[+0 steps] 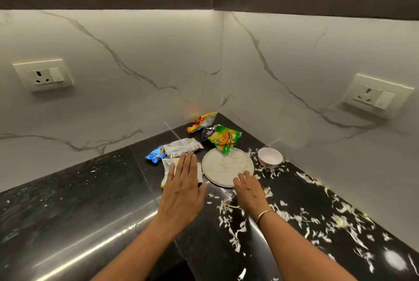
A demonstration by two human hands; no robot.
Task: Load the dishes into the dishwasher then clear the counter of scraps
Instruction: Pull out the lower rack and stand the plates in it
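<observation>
Since the plate [227, 166] lies flat on the dark worktop [90, 190] in the corner, it probably must be tipped up by its near rim, where the right hand [249, 190] rests with its fingers [243, 177] bent loosely on the edge, not yet gripping; it looks stiff, breakable and dusted with crumbs, so likely a little slippery. The small white bowl [270, 157] just to its right should be light and can be pinched at the rim. The left hand [182, 190] lies open and flat on a pale wrapper [169, 165]. The green packet [223, 139] overlaps the plate's far edge; the packets are thin, crinkly and weightless. Their printing is too blurred to read. White shreds [294, 215] litter the worktop.
</observation>
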